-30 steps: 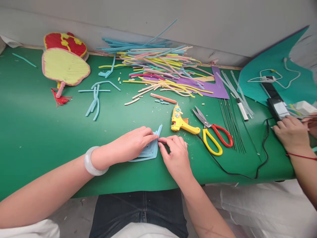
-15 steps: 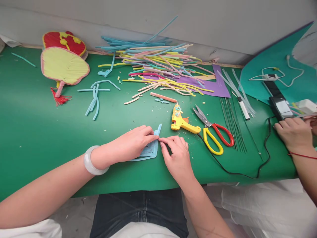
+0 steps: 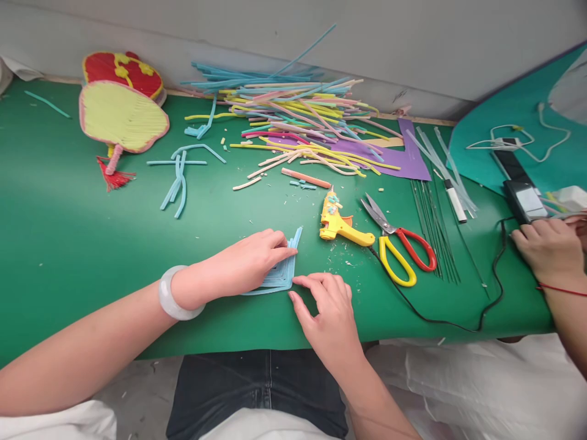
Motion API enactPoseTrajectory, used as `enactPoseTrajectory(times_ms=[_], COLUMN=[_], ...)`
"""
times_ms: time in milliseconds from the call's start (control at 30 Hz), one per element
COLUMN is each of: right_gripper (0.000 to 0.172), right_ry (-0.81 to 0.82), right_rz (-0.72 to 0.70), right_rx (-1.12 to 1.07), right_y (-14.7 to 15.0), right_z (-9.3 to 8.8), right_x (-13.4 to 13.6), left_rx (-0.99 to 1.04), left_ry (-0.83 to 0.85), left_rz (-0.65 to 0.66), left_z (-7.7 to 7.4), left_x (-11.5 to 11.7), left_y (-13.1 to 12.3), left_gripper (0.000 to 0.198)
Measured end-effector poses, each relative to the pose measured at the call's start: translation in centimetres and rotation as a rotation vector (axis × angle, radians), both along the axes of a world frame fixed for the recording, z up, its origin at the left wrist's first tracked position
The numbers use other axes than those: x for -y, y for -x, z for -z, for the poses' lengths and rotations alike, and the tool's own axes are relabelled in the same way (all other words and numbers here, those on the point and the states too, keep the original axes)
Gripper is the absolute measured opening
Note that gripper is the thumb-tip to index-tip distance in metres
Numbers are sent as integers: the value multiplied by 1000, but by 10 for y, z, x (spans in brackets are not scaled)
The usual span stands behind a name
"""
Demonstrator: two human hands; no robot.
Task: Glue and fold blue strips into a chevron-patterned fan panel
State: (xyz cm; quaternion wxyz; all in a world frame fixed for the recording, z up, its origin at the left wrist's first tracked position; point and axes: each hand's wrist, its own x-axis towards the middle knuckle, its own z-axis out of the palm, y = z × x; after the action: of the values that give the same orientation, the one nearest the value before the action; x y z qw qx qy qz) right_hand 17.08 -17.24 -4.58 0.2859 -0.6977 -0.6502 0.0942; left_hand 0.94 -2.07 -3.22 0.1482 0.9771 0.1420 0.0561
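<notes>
A light blue piece made of glued strips [image 3: 283,272] lies flat on the green table [image 3: 68,232]. My left hand [image 3: 245,263], with a white bangle on the wrist, presses down on top of it, fingers close together. My right hand [image 3: 328,308] rests at the piece's lower right corner, fingers curled, thumb and forefinger at its edge. A blue strip end sticks up at the piece's top right.
A yellow glue gun [image 3: 339,223] with a black cord and red-and-yellow scissors [image 3: 398,247] lie to the right. A pile of coloured strips [image 3: 293,119] sits at the back, two finished fans [image 3: 120,104] at back left. Another person's hand [image 3: 550,250] rests at the right edge.
My right hand has slid down from the piece's upper right edge to its lower right corner. My left hand stays pressed on the piece.
</notes>
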Motion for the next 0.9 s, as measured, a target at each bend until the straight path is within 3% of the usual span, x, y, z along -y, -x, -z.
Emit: enactPoseTrajectory(times_ms=[333,900], right_gripper=[9,14], right_ry=[-83,-113], right_rz=[77,51], right_rx=[95,140], right_y=[13,12], right_z=[3,5], right_x=[3,-2], left_rx=[-5,1], left_ry=[10,-3], left_rz=[1,7], left_z=[-2,-3], left_x=[0,-1], left_y=[-1,0], left_gripper=[52,46])
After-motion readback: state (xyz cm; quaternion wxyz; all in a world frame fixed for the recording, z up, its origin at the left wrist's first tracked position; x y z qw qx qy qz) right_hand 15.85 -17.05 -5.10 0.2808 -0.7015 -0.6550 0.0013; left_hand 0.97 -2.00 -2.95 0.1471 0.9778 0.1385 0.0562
